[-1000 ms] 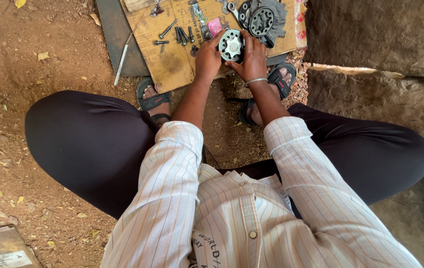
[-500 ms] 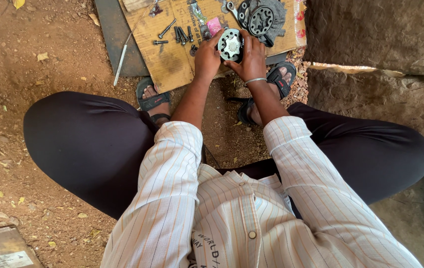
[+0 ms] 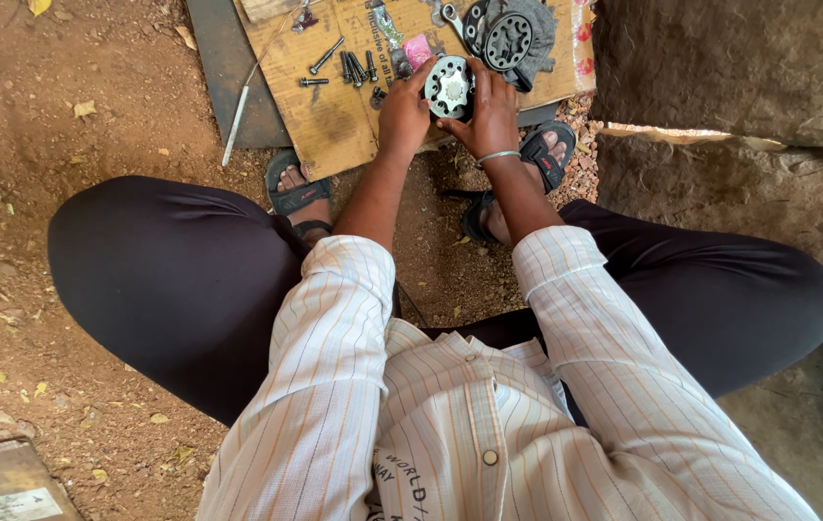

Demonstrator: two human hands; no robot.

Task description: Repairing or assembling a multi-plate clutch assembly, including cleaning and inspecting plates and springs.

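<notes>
I squat over the work, striped cotton sleeves nearest the lens, dark trousers to either side, sandalled feet on packed reddish dirt.

Past my knees, my left hand (image 3: pixel 404 114) and right hand (image 3: pixel 490 118) close on a round metal machine part (image 3: pixel 450 87), held between them just above the near edge of the cardboard sheet (image 3: pixel 334 116). The fingers of both hands are curled narrow around its rim, left from the left side, right from the right and below; a thin metal bangle (image 3: pixel 498 155) sits on my right wrist.

Judged procedure: support the disc by its rim only, keep the star-shaped bright centre facing up and level, and keep thumbs off the holes ringing the face so grit does not transfer.

The part is bare grey metal, flat-faced, with a pale hub.

Further out on the flat brown cardboard lie several dark bolts (image 3: pixel 349 66), slim and threaded, well apart from the disc. Beyond my right hand rests a second round perforated part (image 3: pixel 509 41), darker, on a grey rag (image 3: pixel 544 34). A long thin metal rod (image 3: pixel 236 123) lies on the dirt at the left.
</notes>
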